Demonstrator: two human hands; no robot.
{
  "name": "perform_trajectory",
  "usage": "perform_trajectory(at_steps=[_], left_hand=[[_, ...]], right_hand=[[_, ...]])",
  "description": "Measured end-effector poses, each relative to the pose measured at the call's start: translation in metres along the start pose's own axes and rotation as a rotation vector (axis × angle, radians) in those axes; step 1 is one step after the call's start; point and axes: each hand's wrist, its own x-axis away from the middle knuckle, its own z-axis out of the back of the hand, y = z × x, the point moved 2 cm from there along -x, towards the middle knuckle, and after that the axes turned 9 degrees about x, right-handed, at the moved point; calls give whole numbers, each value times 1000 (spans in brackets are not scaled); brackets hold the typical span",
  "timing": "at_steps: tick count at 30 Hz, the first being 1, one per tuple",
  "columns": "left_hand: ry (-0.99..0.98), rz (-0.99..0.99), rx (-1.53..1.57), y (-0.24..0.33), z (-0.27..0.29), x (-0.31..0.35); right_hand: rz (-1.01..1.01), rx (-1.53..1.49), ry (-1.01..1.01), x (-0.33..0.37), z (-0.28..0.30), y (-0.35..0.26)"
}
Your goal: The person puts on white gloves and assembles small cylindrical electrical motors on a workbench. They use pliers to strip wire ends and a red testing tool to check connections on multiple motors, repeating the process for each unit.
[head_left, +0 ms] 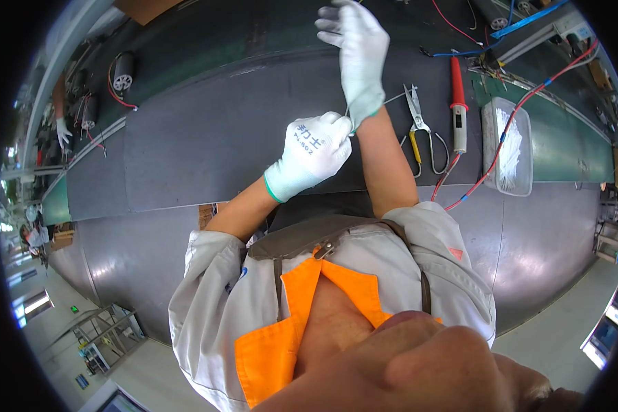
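Both my hands wear white knit gloves with green cuff edging. My left hand is closed, its fingertips pinching the right glove's cuff at the wrist. Beyond it my right hand is raised over the dark bench, fingers stretched out and holding nothing. A thin pale strand sticks out beside the cuff; I cannot tell what it is. Right of my right forearm lie scissors, blades apart, with one yellow grip and one bare metal loop. Next to them is a red and grey handheld tool on a red cable.
A clear plastic box of white strips stands at the right, crossed by a red cable with blue bands. Small cylindrical motors with wires lie at the far left. A metal frame rises at the far right. Another person's gloved hand shows far left.
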Motion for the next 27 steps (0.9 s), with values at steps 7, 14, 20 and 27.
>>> perform_trajectory(at_steps=[7, 14, 20, 27], left_hand=[[400, -259, 108, 12, 10, -19], [206, 66, -117, -28, 3, -50], [331, 493, 949, -71, 16, -52], [129, 832, 1909, -120, 36, -41]], right_hand=[[321, 1678, -140, -35, 10, 14], [-151, 1868, -403, -48, 5, 23], [-224, 1903, -379, -58, -13, 37], [-286, 1849, -477, -59, -39, 62]])
